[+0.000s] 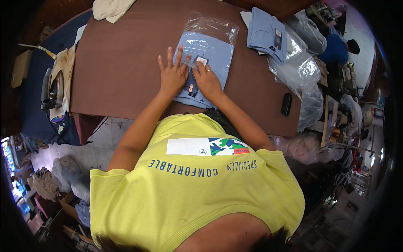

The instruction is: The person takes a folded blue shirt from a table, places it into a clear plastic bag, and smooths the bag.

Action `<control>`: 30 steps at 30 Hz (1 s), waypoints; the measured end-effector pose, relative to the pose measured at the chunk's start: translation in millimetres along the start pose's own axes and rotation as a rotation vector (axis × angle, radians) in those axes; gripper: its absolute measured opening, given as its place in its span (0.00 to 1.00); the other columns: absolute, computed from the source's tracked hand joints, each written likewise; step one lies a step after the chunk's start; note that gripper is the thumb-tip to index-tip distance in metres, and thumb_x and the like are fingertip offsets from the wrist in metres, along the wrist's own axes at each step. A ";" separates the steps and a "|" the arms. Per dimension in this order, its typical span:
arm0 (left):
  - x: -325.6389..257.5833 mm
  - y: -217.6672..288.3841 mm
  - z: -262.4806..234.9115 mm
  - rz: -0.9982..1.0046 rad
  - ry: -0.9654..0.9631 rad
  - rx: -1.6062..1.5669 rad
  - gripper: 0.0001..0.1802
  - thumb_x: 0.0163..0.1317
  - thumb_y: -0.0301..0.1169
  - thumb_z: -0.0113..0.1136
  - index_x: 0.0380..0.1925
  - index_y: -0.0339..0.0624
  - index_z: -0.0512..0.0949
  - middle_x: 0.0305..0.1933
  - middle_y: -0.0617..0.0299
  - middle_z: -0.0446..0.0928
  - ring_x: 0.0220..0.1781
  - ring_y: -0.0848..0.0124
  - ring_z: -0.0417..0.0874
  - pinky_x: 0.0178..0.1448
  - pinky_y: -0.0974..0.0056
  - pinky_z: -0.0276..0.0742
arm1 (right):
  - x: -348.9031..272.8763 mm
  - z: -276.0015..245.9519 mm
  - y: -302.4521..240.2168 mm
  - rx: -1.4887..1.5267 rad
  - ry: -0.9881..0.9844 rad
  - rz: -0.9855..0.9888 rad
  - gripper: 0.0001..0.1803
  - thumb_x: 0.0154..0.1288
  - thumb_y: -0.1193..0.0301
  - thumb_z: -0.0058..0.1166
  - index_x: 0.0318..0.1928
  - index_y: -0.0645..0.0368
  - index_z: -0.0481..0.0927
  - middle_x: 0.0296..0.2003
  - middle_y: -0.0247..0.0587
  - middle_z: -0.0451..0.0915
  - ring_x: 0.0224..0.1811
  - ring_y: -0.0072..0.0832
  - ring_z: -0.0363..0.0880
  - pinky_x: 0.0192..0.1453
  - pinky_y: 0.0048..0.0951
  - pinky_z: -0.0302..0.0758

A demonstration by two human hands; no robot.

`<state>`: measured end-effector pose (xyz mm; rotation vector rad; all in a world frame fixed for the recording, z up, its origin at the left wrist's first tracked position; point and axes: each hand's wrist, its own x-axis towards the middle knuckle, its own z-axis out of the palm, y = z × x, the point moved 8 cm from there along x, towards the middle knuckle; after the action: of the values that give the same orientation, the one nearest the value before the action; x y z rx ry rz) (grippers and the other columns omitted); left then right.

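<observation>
A folded light-blue garment [224, 50] lies on the brown-covered table in front of me, partly inside a clear plastic bag [214, 25] whose loose end extends past its far edge. My left hand [174, 77] rests on the left side of the garment, fingers spread and stretched out. Close beside it, my right hand [208, 84], with a ring on one finger, has bent fingers closed at the lower edge of a dark tag with a white label [202, 61]. Its fingers partly hide that edge. Below the hands, a dark strip with small orange marks [191, 88] runs down the garment.
Another folded blue garment [264, 35] lies at the table's far right, near piled clear plastic bags [298, 71]. A black oblong object [286, 104] sits by the right edge. An iron [52, 90] stands at left, and pale cloth [112, 9] lies at the far edge.
</observation>
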<state>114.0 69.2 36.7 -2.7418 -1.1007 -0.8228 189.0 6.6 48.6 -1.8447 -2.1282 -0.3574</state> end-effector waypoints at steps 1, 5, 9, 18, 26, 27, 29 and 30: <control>0.4 -1.5 0.2 0.013 0.009 -0.012 0.20 0.58 0.43 0.53 0.50 0.52 0.77 0.74 0.64 0.50 0.75 0.54 0.45 0.69 0.35 0.41 | 0.1 0.0 0.7 0.008 -0.005 0.005 0.15 0.53 0.74 0.50 0.42 0.66 0.76 0.48 0.47 0.72 0.40 0.36 0.75 0.40 0.30 0.79; 0.1 -0.8 6.7 0.037 -0.068 0.046 0.18 0.59 0.42 0.53 0.46 0.48 0.78 0.72 0.65 0.55 0.75 0.54 0.46 0.69 0.35 0.43 | 0.7 0.2 0.8 -0.001 0.020 -0.008 0.15 0.54 0.74 0.49 0.43 0.66 0.75 0.47 0.47 0.72 0.40 0.36 0.75 0.38 0.29 0.79; 4.4 4.9 2.4 0.082 -0.150 0.105 0.13 0.59 0.37 0.54 0.40 0.43 0.79 0.66 0.60 0.63 0.71 0.53 0.55 0.67 0.40 0.55 | 4.1 0.6 0.8 -0.042 0.032 0.025 0.12 0.55 0.72 0.49 0.39 0.64 0.78 0.50 0.46 0.73 0.44 0.38 0.74 0.46 0.35 0.74; -7.0 -8.2 0.1 0.060 -0.186 -0.210 0.14 0.55 0.26 0.55 0.42 0.37 0.76 0.57 0.53 0.69 0.57 0.53 0.71 0.55 0.57 0.75 | 32.0 10.5 -2.3 -0.202 0.054 -0.033 0.12 0.58 0.67 0.50 0.33 0.62 0.82 0.60 0.46 0.70 0.58 0.43 0.69 0.56 0.47 0.63; -21.3 -18.8 -2.2 -0.037 -0.180 -0.348 0.20 0.55 0.23 0.54 0.50 0.45 0.77 0.56 0.52 0.70 0.55 0.55 0.73 0.54 0.58 0.75 | 41.2 21.3 0.5 -0.105 0.063 0.075 0.14 0.57 0.62 0.56 0.34 0.60 0.84 0.61 0.41 0.68 0.60 0.42 0.65 0.57 0.46 0.62; -21.5 -19.1 -2.6 -0.029 -0.171 -0.347 0.20 0.55 0.23 0.54 0.50 0.46 0.77 0.56 0.52 0.70 0.55 0.55 0.73 0.54 0.58 0.75 | 41.5 22.3 1.3 -0.080 0.060 0.091 0.14 0.57 0.62 0.56 0.34 0.60 0.84 0.61 0.42 0.68 0.60 0.42 0.65 0.58 0.46 0.62; -22.5 -19.7 -3.2 -0.023 -0.162 -0.380 0.19 0.55 0.23 0.55 0.48 0.44 0.77 0.56 0.52 0.70 0.55 0.55 0.74 0.54 0.57 0.75 | 41.9 23.7 3.4 -0.031 0.053 0.126 0.13 0.56 0.63 0.55 0.34 0.60 0.84 0.61 0.43 0.68 0.62 0.42 0.64 0.59 0.46 0.60; -23.5 -20.6 -4.5 -0.021 -0.155 -0.393 0.18 0.55 0.23 0.55 0.48 0.43 0.77 0.56 0.52 0.70 0.55 0.55 0.74 0.54 0.57 0.75 | 42.9 22.6 2.8 0.001 0.050 0.131 0.12 0.56 0.64 0.55 0.34 0.60 0.84 0.61 0.42 0.68 0.62 0.42 0.64 0.60 0.46 0.60</control>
<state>84.3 68.7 26.1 -3.1681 -1.0964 -0.9315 184.7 54.7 44.1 -1.9417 -1.9625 -0.3679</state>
